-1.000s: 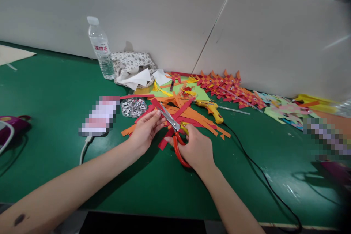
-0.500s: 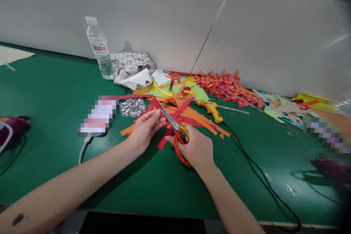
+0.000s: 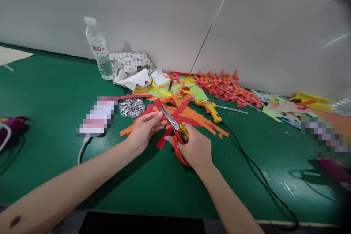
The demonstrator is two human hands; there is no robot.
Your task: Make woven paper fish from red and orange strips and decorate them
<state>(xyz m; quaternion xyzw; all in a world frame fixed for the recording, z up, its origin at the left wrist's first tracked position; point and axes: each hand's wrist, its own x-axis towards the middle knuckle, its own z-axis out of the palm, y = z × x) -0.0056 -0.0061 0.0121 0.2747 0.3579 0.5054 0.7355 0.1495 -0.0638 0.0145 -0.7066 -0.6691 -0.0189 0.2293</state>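
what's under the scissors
Red and orange paper strips lie under the blades, green table under the red handle. Whatever the scissors and right hand cover can't be seen.

Scissors w/ red hdls & shiny metal blades are gripped in R hand, tips pointing fwd & to the L, blades nearly together AFAICT. Red paper strip, narrow & flat, is pinched in L hand fingertips, far end sticking out by the blade tips; can't tell if it's btwn the blades. Loose red & orange strips lie criss-crossed in a heap beneath.
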